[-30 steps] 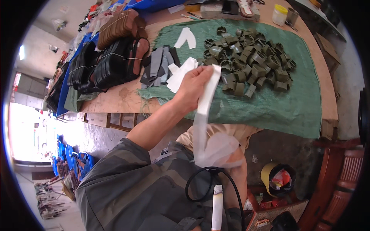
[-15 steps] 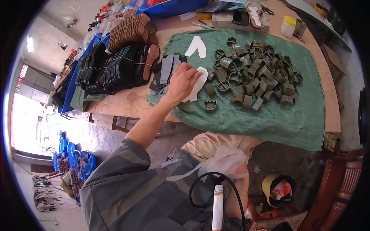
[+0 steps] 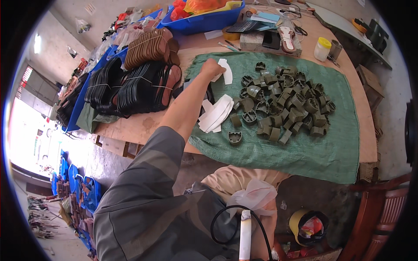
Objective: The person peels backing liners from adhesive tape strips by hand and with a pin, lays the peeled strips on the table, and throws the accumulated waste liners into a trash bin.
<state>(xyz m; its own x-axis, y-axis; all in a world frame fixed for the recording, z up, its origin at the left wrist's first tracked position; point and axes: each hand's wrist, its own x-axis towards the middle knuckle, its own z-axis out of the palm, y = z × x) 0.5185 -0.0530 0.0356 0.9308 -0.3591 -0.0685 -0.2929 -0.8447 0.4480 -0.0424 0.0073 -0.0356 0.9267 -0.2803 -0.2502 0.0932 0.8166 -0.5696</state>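
My left hand (image 3: 212,68) reaches to the far left of a green woven sheet (image 3: 305,156). Its fingers are closed on the edge of a white curved cut piece (image 3: 226,73), and the hand partly covers a second one. Nearer to me lies a fanned pile of white cut pieces (image 3: 217,114), beside dark grey pieces that my forearm mostly hides. To the right is a heap of olive D-shaped hollow shoe heels (image 3: 289,100), with a single heel (image 3: 235,137) standing apart. My right forearm (image 3: 263,230) rests low, under crumpled translucent plastic (image 3: 257,195); the fingers of that hand are hidden.
Tied stacks of black soles (image 3: 139,89) and brown soles (image 3: 148,47) stand at left. Behind is a blue tub (image 3: 202,21). A phone (image 3: 271,40), a yellow-lidded jar (image 3: 322,48) and scissors (image 3: 300,29) lie farther back. A cigarette (image 3: 245,235) and black cord loop occupy the lower foreground.
My left hand has left the nearer white pile and moved away from me to the farther white pieces. The nearer pile now lies uncovered and fanned. The whole view has shifted slightly.
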